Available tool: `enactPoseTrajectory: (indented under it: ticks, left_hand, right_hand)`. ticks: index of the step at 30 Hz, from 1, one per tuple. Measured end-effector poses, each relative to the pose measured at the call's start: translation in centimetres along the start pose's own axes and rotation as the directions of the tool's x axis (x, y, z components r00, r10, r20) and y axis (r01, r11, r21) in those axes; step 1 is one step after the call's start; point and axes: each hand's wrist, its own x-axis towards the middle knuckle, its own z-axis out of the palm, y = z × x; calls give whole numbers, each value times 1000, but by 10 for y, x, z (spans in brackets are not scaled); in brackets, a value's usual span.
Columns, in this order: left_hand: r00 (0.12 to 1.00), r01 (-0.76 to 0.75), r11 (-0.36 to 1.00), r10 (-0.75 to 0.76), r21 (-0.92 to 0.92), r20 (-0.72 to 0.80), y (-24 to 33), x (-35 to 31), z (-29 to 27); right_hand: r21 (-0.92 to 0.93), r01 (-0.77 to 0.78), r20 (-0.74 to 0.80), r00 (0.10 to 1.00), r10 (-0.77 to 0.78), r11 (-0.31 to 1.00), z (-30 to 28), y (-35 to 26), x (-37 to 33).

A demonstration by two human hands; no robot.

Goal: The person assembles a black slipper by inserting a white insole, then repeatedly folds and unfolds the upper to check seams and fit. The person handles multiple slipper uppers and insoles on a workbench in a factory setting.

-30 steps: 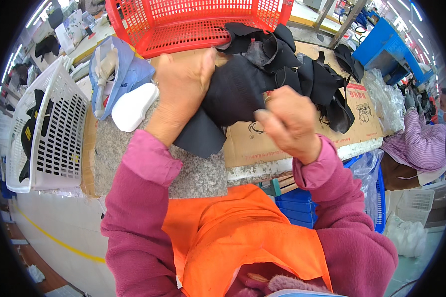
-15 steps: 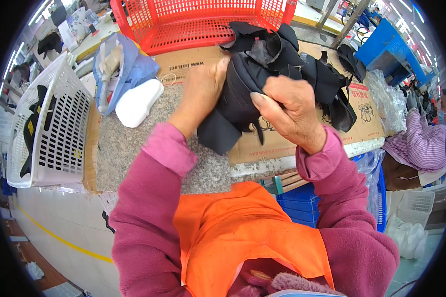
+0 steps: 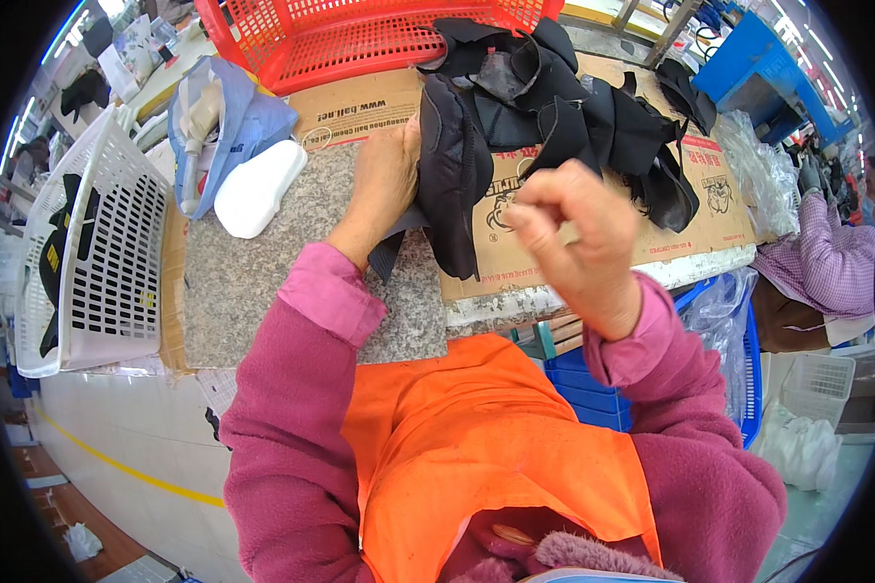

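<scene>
Workshop floor [image 3: 97, 418], pale, with a yellow line [image 3: 141, 474] curving along it at left. Bench [image 3: 501, 309] has a worn whitish front edge. A printed cardboard sheet [image 3: 593, 248] covers its right part; a speckled grey slab [image 3: 297, 306] lies at left of centre.

Black padded piece [image 3: 454, 180]: at mid-bench, standing lengthwise away from the person, over the join of slab and cardboard. Left hand [image 3: 384, 180] is at its left side, fingers clasping that edge; the fingertips are partly hidden by the piece. A dark flap [image 3: 389, 255] shows beside the left wrist; cannot tell whether it belongs to the same piece.

Right hand [image 3: 583, 238] is above the cardboard, to the right of the piece and apart from it. Fingers curled, thumb toward the piece; cannot tell whether anything small is pinched in them.

Surroundings: heap of black pieces [image 3: 603, 121] just beyond and right of the hands. Red basket [image 3: 360, 58] at the far side. White rounded pad [image 3: 260, 189] on the slab, touching or just beside a blue bag [image 3: 262, 121]. White basket [image 3: 117, 267] at far left, dark items inside. Crumpled clear plastic [image 3: 763, 189] at right; near it, a co-worker in a checked sleeve [image 3: 831, 257].
</scene>
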Motion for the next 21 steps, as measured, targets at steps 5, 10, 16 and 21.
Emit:
enactPoseTrajectory:
  ticks: [5, 10, 16, 21]
  left_hand:
    - [998, -30, 999, 32, 36, -62, 8, 1, -7]
    - [997, 10, 998, -6, 59, -79, -3, 0, -11]
    - [995, 11, 992, -24, -126, -99, -14, 4, -4]
    - [991, -105, 994, 105, 7, -85, -14, 3, -10]
  right_hand:
    - [-104, -87, 30, 995, 91, 991, 27, -3, -29]
    - [-74, -145, 61, 987, 150, 987, 28, 4, -33]
    - [93, -160, 141, 979, 146, 983, 15, 22, -49]
    - [53, -187, 79, 980, 182, 981, 35, 38, -65]
